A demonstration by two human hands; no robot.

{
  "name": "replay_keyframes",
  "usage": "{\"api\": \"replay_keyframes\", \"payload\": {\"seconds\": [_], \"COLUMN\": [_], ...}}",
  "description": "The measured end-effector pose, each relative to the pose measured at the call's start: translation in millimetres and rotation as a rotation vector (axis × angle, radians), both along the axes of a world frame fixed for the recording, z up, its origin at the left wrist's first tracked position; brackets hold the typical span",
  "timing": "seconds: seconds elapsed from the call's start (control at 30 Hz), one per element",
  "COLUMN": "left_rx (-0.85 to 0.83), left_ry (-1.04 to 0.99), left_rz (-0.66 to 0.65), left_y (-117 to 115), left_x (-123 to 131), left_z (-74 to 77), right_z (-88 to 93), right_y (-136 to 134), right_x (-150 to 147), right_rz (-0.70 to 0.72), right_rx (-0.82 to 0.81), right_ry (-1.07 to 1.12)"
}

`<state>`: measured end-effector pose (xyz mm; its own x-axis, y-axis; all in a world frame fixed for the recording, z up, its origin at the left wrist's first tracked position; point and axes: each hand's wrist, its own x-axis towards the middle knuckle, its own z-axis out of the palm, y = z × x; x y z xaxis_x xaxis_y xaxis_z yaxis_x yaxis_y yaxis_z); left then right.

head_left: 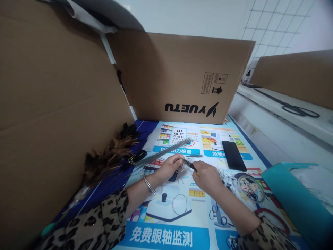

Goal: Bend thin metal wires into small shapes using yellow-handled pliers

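My right hand (207, 176) is closed around a pair of pliers (191, 165) with a dark head and a bit of yellow on the handle. The jaws point left and meet the fingertips of my left hand (170, 167). Those fingers are pinched together at the jaws; what they hold is too small to make out. Below the fingertips some thin wire ends (180, 180) show against the printed mat. Just beyond my left hand lies a long bundle of straight grey wires (166, 152), slanting up to the right. A few short wires (195, 156) lie beyond the pliers.
A black phone (234, 155) lies to the right on the printed mat (166, 239). Brown feathers (110, 152) line the left side by a tall cardboard panel (52, 104). Another cardboard panel (179, 76) stands behind. A teal box (296, 198) with white contents sits at right.
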<state>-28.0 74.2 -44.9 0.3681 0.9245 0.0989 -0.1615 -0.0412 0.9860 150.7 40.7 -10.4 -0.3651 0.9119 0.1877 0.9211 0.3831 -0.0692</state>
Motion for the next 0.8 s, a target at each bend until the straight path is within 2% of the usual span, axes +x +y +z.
{"api": "replay_keyframes", "payload": {"seconds": [0.23, 0.37, 0.47, 0.57, 0.8], "left_rx": [-0.02, -0.131, -0.177, -0.208, -0.269], "left_ry": [-0.028, -0.141, -0.205, -0.292, -0.397], "left_rz": [-0.024, -0.121, -0.211, -0.283, -0.381], "left_y": [1, -3, -8, -10, -11], "left_x": [0, 1, 1, 1, 0], "left_z": [2.1, 7.0, 10.5, 10.7, 7.2], "right_z": [-9.8, -20.4, -24.7, -26.6, -27.9], "right_y": [1, 4, 6, 8, 7], "right_x": [1, 2, 4, 6, 4], "right_rz": [0.025, 0.027, 0.014, 0.013, 0.058], "right_rx": [0.064, 0.063, 0.008, -0.041, -0.041], "right_ry": [0.096, 0.374, 0.653, 0.831, 0.893]}}
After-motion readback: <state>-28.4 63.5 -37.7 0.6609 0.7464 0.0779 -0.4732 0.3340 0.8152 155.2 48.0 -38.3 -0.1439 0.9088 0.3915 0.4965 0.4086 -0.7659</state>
